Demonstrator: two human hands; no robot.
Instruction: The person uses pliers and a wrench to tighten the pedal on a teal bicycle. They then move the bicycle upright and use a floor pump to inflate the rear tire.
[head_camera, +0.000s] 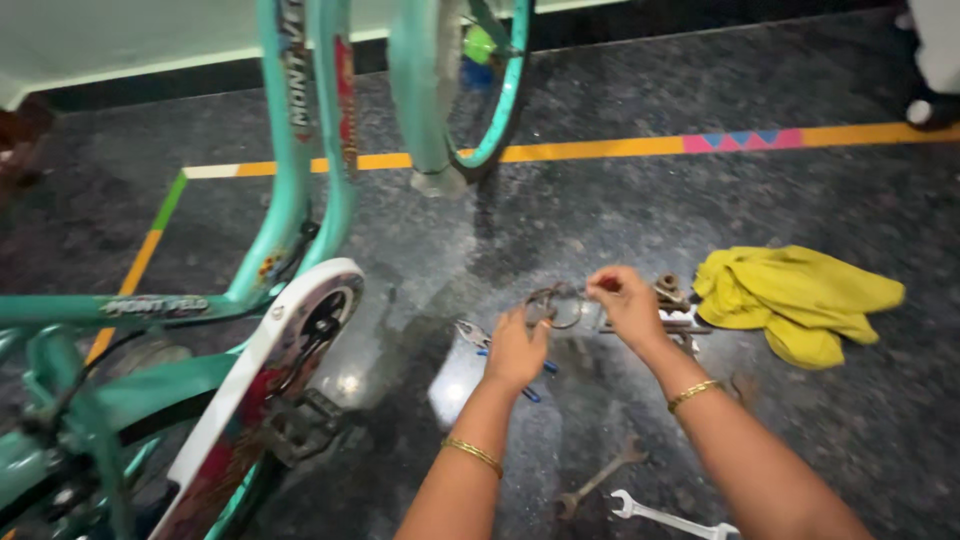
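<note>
A small rusty metal ring part (556, 305), blurred and hard to identify, is being held just above the dark speckled stone floor (850, 200) between two bare hands: the left hand (517, 347) is closing its fingers on the ring's near edge, while the right hand (627, 300) is pinching its far side between thumb and fingertips. Judging from how things lie, the work is looking mid-way, with the part off the turquoise bicycle (290, 130) and nothing yet being fitted back. Just under the left hand, blue-handled pliers (478, 338) are lying on the floor; beyond the right hand a cluster of rusty metal parts (672, 300) is sitting beside a crumpled yellow cloth (790, 300). Nearer the camera, a rusty open-ended spanner (600, 477) and a bright steel spanner (665, 516) are resting apart from each other. The bicycle, with its white chain guard (290, 340) and black pedal (300, 425), is standing to the left, cut off by the frame edges. Motion blur is obscuring the ring's exact shape.
</note>
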